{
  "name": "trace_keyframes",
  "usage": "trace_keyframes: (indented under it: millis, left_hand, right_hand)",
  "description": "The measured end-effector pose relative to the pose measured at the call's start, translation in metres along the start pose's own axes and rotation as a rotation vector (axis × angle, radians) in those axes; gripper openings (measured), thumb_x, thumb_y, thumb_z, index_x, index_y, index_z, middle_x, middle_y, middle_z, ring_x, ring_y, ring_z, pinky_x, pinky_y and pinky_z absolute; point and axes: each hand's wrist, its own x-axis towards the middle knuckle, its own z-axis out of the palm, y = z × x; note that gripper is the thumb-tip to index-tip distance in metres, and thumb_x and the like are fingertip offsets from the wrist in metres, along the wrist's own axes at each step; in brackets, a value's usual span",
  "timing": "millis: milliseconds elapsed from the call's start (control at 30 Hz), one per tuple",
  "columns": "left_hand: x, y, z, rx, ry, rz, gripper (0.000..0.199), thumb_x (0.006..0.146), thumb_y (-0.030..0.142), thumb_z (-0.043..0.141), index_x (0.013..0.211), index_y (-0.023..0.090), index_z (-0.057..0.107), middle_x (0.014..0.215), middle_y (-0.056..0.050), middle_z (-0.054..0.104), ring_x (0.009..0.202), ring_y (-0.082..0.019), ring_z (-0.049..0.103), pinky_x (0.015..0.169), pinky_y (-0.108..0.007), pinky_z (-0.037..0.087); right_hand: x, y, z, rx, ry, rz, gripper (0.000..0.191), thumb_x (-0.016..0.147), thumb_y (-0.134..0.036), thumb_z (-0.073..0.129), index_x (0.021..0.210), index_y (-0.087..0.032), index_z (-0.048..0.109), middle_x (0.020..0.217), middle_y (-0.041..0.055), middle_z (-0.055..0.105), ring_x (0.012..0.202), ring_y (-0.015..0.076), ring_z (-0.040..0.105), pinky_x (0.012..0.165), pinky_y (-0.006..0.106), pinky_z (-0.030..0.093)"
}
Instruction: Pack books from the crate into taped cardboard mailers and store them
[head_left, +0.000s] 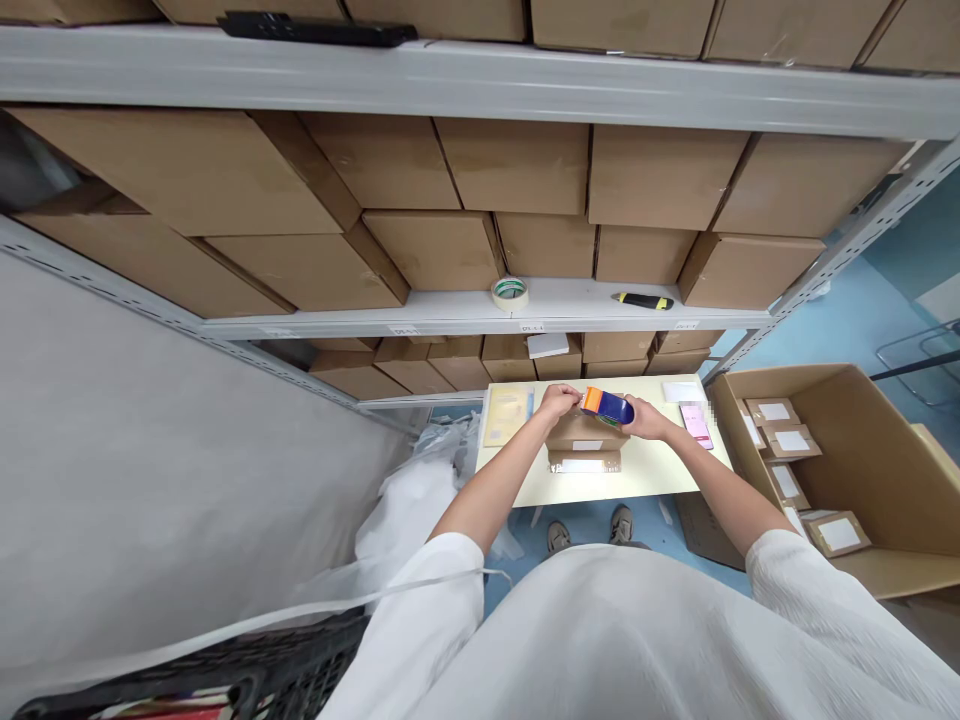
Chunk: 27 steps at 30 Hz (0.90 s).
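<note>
My right hand [646, 418] is closed around the blue end of a blue and orange tape dispenser [609, 406]. The dispenser is held above a small brown cardboard box [586, 434] on the pale yellow table [540, 488]. At the dispenser's orange end, the fingers of my left hand [560, 400] are pinched together; what lies between them is too small to make out. A white label shows on the box. Along the near side of the box is a shiny clear plastic strip [585, 463] with a white patch.
A phone [696, 425] lies at the table's right, a yellow sheet [508, 416] at its left. A large open carton [892, 470] holds several labelled boxes. Ahead, the shelf [435, 308] carries cartons, a tape roll [510, 293] and a box cutter [643, 301].
</note>
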Motion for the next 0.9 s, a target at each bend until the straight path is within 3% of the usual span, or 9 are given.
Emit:
trace_keyframes:
  millis: [267,400,500,767,900]
  left_hand:
    - [0.0,-0.013,0.0,0.045,0.036,0.065,0.017,0.074,0.011,0.08,0.065,0.018,0.068,0.083,-0.007,0.079,0.088,-0.021,0.076,0.074,-0.027,0.056]
    - [0.0,-0.023,-0.006,0.03,0.079,0.092,0.014,0.075,0.01,0.077,0.068,0.019,0.068,0.082,-0.006,0.078,0.084,-0.021,0.073,0.075,-0.027,0.056]
    - [0.006,-0.029,-0.022,0.003,0.123,0.128,0.011,0.073,0.013,0.076,0.068,0.019,0.069,0.08,-0.005,0.077,0.082,-0.02,0.072,0.078,-0.028,0.056]
    - [0.016,-0.058,-0.094,-0.121,0.237,0.096,0.011,0.069,0.027,0.078,0.07,0.02,0.069,0.065,-0.002,0.067,0.073,-0.018,0.065,0.073,-0.028,0.053]
    - [0.015,-0.082,-0.098,-0.154,0.24,0.05,0.013,0.068,0.026,0.079,0.068,0.021,0.067,0.065,-0.001,0.067,0.071,-0.018,0.065,0.07,-0.029,0.053]
  right_hand:
    - [0.008,-0.002,-0.005,-0.17,-0.05,0.019,0.083,0.071,-0.022,0.077,0.152,-0.029,0.058,0.122,0.0059,0.078,0.107,0.0284,0.072,0.098,0.039,0.055]
    - [0.013,-0.007,-0.007,-0.196,-0.1,0.022,0.078,0.073,-0.027,0.079,0.149,-0.027,0.06,0.118,0.0065,0.078,0.103,0.0272,0.072,0.093,0.036,0.054]
    - [0.015,-0.01,-0.008,-0.175,-0.133,0.006,0.075,0.074,-0.029,0.081,0.147,-0.027,0.061,0.118,0.0055,0.078,0.102,0.0255,0.072,0.09,0.033,0.054]
    - [0.027,-0.016,-0.016,-0.3,-0.15,0.061,0.059,0.073,-0.032,0.083,0.129,-0.023,0.066,0.11,0.0087,0.076,0.096,0.0269,0.069,0.08,0.03,0.052]
    - [0.032,-0.02,-0.019,-0.338,-0.187,0.092,0.05,0.073,-0.033,0.081,0.119,-0.023,0.064,0.103,0.0073,0.073,0.092,0.0248,0.067,0.073,0.028,0.05]
